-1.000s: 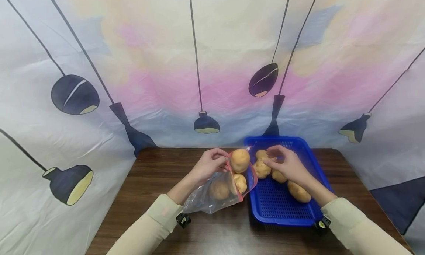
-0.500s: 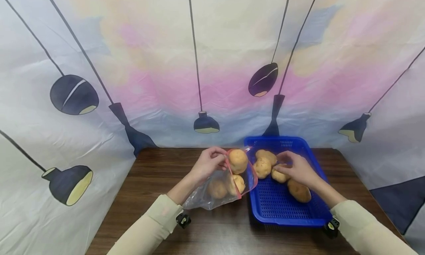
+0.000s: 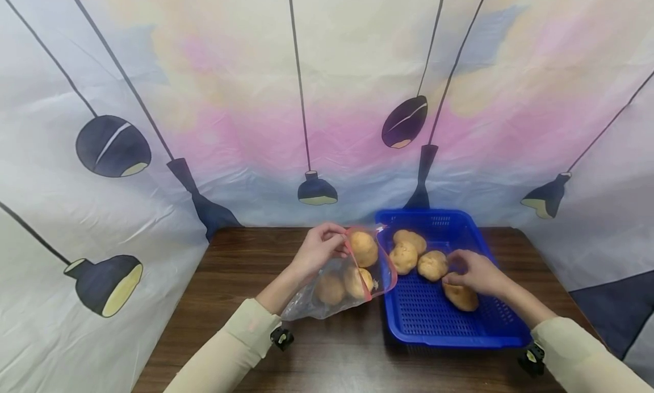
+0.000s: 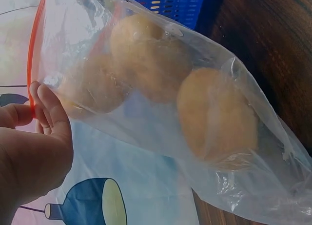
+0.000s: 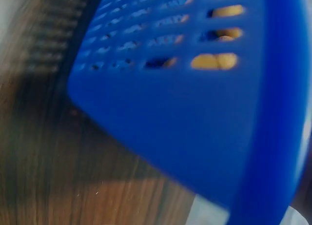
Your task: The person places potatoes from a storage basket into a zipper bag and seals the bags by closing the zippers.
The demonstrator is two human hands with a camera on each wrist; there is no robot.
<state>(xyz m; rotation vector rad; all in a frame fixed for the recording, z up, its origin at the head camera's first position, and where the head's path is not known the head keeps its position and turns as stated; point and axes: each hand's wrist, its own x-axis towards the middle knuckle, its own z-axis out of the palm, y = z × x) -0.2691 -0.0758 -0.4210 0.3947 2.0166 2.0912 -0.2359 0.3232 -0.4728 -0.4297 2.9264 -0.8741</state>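
My left hand (image 3: pixel 319 251) pinches the red zip edge of a clear zip-lock bag (image 3: pixel 301 308) at its mouth. Three potatoes show through the plastic: one potato (image 3: pixel 363 249) lies near the opening and another potato (image 4: pixel 217 115) sits deeper in the left wrist view. To the right, several potatoes lie in a blue plastic basket (image 3: pixel 424 337). Over it, my right hand (image 3: pixel 477 272) has thumb and fingers apart, just above the nearest potato (image 3: pixel 461 296); whether they touch it I cannot tell. The right wrist view shows the basket wall (image 5: pixel 161 108), with the hand out of sight.
Bag and basket stand side by side on a dark wooden table (image 3: pixel 225 268), the bag's mouth close to the basket's left rim. A printed cloth (image 3: pixel 245 126) with painted lamps hangs behind the table.
My right hand has moved right and nearer across the basket, from the far potatoes to the nearest one. The potato at the bag's mouth has sunk slightly further in. My left hand keeps its pinch.
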